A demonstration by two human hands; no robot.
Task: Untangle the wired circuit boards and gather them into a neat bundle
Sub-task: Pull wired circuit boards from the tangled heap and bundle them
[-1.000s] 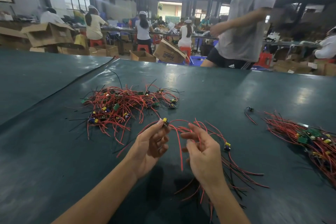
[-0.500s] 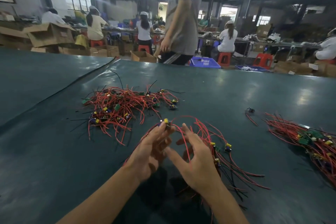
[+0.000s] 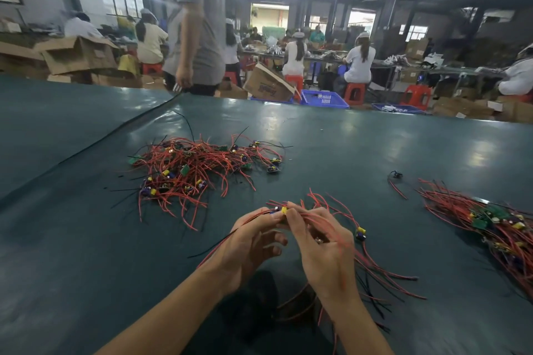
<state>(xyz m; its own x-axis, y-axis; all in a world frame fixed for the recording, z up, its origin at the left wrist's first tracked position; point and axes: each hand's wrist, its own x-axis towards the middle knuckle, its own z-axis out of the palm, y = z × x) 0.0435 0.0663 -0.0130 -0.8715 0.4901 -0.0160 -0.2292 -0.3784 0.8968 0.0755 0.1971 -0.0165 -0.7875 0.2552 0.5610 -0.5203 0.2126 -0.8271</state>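
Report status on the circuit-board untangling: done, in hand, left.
Done: a bundle lies at the right of the table, its wires roughly parallel. In hand: the left hand and right hand pinch a few wired boards, with wires trailing toward the person. Left: the tangled pile ahead-left and one stray board. Probably about midway.

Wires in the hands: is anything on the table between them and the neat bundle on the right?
Nothing visible. The left hand and right hand hold the wires; only bare table separates them from the bundle. A stray wire lies farther back.
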